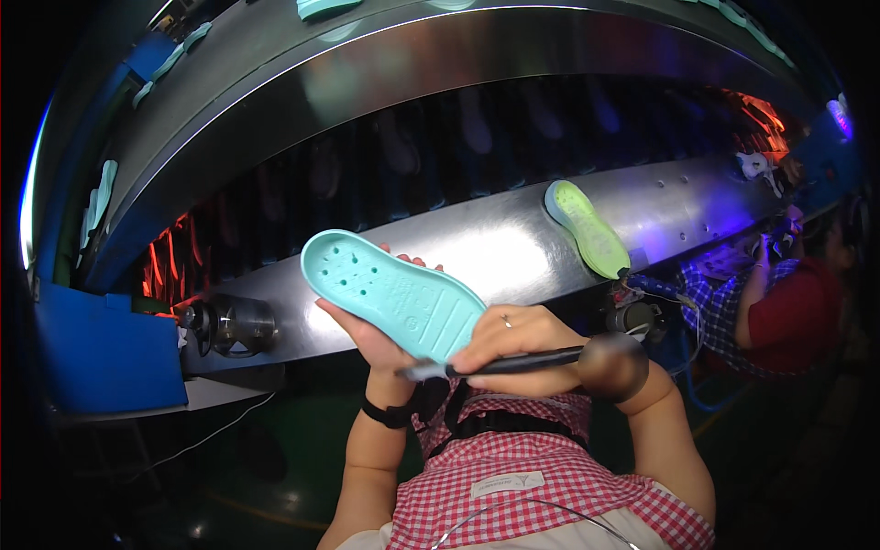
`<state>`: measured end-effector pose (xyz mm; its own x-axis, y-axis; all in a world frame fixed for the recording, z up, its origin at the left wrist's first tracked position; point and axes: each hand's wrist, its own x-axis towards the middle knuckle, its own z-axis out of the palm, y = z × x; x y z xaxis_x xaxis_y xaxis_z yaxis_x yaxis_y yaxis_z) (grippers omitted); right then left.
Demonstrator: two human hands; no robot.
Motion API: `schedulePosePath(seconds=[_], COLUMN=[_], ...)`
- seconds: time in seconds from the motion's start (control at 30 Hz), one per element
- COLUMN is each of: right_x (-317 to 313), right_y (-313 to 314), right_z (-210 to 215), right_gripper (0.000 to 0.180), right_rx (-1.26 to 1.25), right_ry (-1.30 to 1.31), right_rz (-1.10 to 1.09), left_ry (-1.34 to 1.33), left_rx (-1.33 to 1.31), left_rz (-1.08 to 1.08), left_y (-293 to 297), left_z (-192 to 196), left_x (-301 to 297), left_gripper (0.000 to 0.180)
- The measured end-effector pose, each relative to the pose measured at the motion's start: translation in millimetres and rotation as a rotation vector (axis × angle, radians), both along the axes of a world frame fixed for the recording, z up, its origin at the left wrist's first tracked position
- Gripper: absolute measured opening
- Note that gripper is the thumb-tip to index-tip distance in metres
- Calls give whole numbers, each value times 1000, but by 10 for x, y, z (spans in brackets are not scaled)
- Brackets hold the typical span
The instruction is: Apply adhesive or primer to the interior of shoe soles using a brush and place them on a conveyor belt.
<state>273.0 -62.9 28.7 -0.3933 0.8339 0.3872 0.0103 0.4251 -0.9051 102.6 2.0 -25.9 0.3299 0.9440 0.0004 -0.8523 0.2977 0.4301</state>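
Note:
A turquoise shoe sole (399, 298), tilted with its heel end toward the upper left, lies across my left hand (365, 335). My left fingers curl round its far edge and my thumb shows at its near edge. My right hand (527, 341) is closed around a slim tool with a black handle (532, 361). The tool's left tip is pale and smeared by motion near the sole's lower end; its other end is round, brown and blurred. I cannot tell whether the tip touches the sole.
A yellow-green sole (591, 234) lies on the metal ledge (495, 252). Left on the ledge stands a clear container (240, 323) beside a blue housing (108, 357). Turquoise soles (103, 197) rest on the upper conveyor (197, 105). A co-worker in a red top (796, 316) works at right.

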Motion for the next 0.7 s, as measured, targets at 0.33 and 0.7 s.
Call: schedulePosePath(seconds=[0.33, 0.7], right_x=[332, 388], right_y=[41, 71], right_z=[10, -139], right_gripper=[22, 21], right_rx=[-114, -483], right_ry=[50, 214], right_rz=[168, -47], left_ry=[85, 178], left_rx=[153, 58], left_rz=[104, 172], left_y=[152, 176], left_z=[185, 297], left_x=[-98, 81], left_gripper=[89, 90])
